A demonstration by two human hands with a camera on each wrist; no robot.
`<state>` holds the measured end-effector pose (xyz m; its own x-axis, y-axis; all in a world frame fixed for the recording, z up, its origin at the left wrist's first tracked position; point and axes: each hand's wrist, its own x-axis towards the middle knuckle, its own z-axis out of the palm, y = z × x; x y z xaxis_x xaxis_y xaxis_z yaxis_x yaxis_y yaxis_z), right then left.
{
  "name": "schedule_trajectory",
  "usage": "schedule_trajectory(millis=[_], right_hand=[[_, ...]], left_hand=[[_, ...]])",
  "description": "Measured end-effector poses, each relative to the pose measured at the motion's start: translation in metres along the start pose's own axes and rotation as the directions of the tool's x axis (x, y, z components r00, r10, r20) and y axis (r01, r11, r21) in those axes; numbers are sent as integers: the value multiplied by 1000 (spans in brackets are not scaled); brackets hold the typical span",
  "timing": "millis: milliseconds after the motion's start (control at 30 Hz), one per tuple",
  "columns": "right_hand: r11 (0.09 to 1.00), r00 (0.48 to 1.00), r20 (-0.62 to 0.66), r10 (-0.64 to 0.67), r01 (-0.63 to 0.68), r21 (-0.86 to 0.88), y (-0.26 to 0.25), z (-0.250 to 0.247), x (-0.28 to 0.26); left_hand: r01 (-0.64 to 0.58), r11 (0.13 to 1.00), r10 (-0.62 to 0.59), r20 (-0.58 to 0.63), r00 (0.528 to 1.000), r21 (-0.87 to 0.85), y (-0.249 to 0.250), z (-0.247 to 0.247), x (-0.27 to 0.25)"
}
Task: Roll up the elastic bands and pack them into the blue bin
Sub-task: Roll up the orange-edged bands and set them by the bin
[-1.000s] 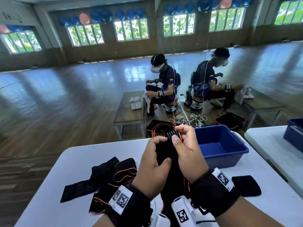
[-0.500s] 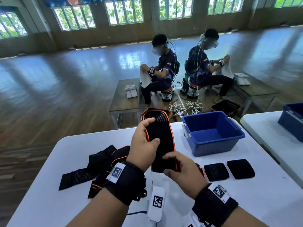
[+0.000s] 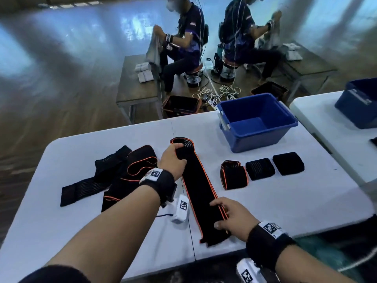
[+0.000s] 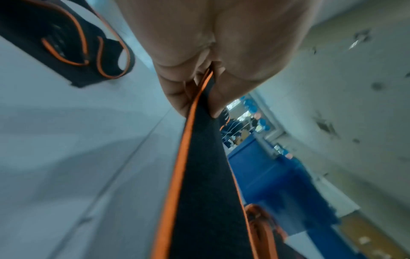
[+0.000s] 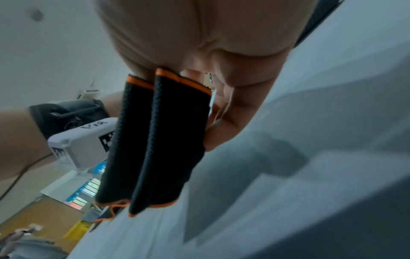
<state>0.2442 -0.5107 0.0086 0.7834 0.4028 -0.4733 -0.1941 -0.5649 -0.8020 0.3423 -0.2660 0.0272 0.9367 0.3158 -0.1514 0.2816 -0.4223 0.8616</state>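
Observation:
A long black elastic band with orange edging [image 3: 201, 188] lies stretched along the white table [image 3: 285, 205]. My left hand [image 3: 173, 158] grips its far end, thumb and fingers pinching the fabric [image 4: 204, 98]. My right hand [image 3: 230, 217] holds the near end, where the band [image 5: 159, 140] hangs doubled from the fingers. The blue bin [image 3: 255, 121] stands empty at the far right of the table. Three rolled bands [image 3: 259, 169] sit in a row in front of the bin.
A heap of unrolled black and orange bands [image 3: 114, 174] lies at the left of the table. A second white table with another blue bin [image 3: 359, 101] stands to the right. Two seated people [image 3: 183, 43] work at low benches beyond the table's far edge.
The band was held up in front of me with both hands close together; now it is laid out flat on the table, with the left hand at its far end and the right at its near end.

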Motion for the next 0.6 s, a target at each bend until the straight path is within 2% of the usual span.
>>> schedule_trajectory(millis=[133, 300, 433, 600], right_hand=[[989, 992, -68, 107, -113, -91, 18, 5, -8], [973, 973, -169, 155, -180, -141, 27, 12, -16], [950, 982, -160, 100, -142, -279, 18, 19, -15], [962, 981, -177, 79, -122, -243, 10, 21, -14]], left_hand=[[1, 971, -29, 113, 993, 238, -31, 13, 6], [-38, 928, -41, 201, 979, 371, -50, 24, 21], [-49, 907, -26, 170, 985, 418, -46, 25, 38], [8, 872, -40, 55, 998, 489, -39, 13, 33]])
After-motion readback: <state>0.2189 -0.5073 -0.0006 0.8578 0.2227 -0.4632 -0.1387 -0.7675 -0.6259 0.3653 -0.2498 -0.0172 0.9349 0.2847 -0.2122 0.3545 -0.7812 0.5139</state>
